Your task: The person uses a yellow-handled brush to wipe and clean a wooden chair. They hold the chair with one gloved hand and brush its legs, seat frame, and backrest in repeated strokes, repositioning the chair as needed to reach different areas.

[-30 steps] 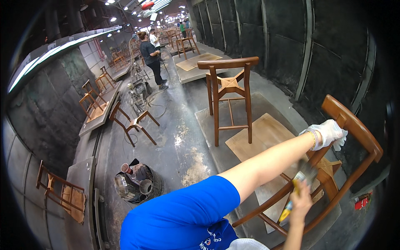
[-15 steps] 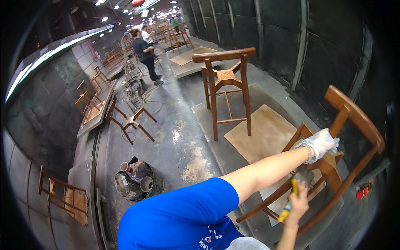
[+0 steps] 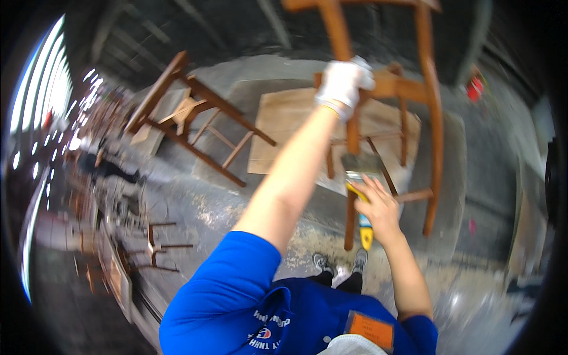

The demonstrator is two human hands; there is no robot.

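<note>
A brown wooden chair frame (image 3: 435,148) without a seat stands tilted in front of me. My left hand (image 3: 344,84), in a white glove, is closed around its near left upright, just beside the crosspiece. Lower on that same leg, my bare right hand (image 3: 378,207) grips a wide flat paintbrush (image 3: 366,238) with a yellow and blue handle. The dark bristles lie against or just in front of the leg; exact contact is blurred.
A second brown chair frame (image 3: 207,97) stands to the left, close to a tan cardboard sheet (image 3: 278,127) on the floor. Farther left are another small chair (image 3: 155,244) and a person (image 3: 106,165). Something red (image 3: 474,89) sits by the right wall.
My view has swung to the right and down, so the held chair now stands near the middle. The brush has come against or close to the chair leg. Both hands keep their holds.
</note>
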